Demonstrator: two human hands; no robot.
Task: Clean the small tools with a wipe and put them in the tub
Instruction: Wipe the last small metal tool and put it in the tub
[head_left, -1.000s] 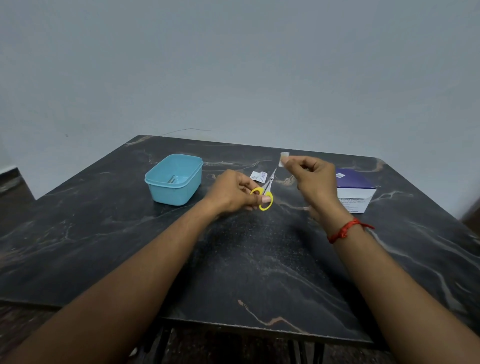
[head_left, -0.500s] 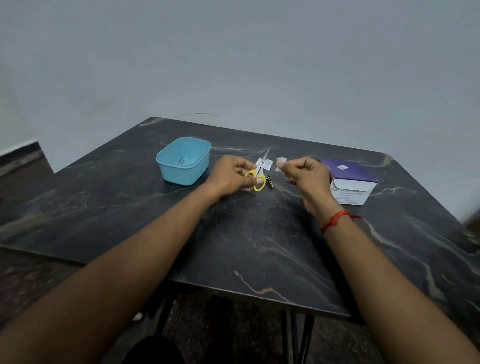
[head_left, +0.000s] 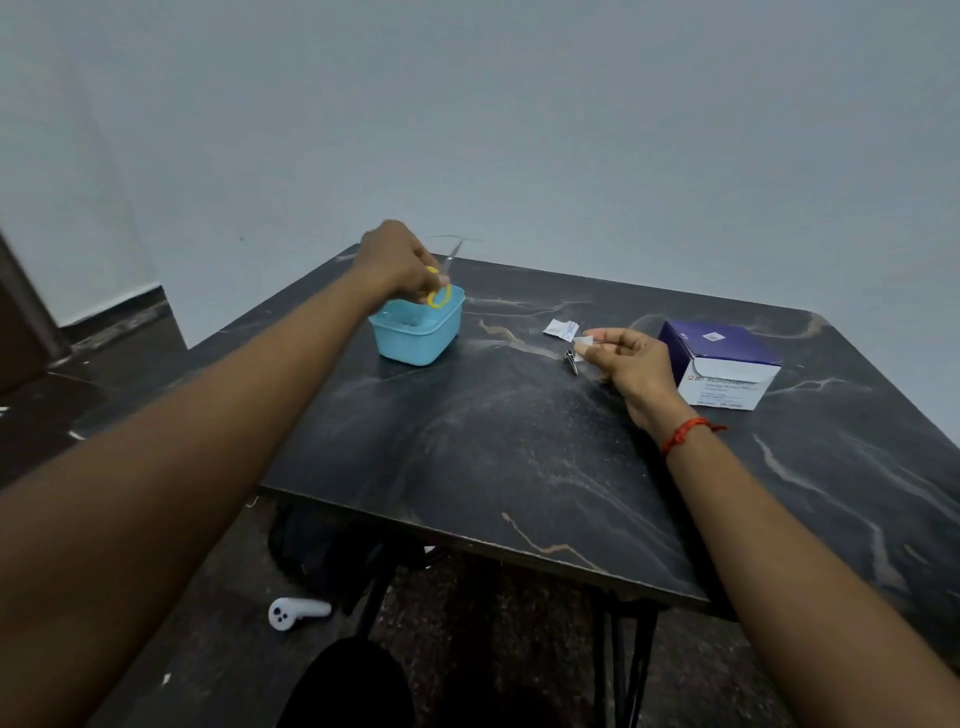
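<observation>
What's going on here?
A person is cleaning small tools. The left-hand grip holds yellow-handled scissors over the blue tub, blades pointing up, not yet released. The right-hand grip pinches a small white wipe just above the dark table, close to a small metal tool lying there, too small to identify. A white sachet lies nearby, and a purple-and-white box sits to the right.

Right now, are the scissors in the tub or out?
Out: the left hand holds the scissors over the tub, blades pointing up.
</observation>
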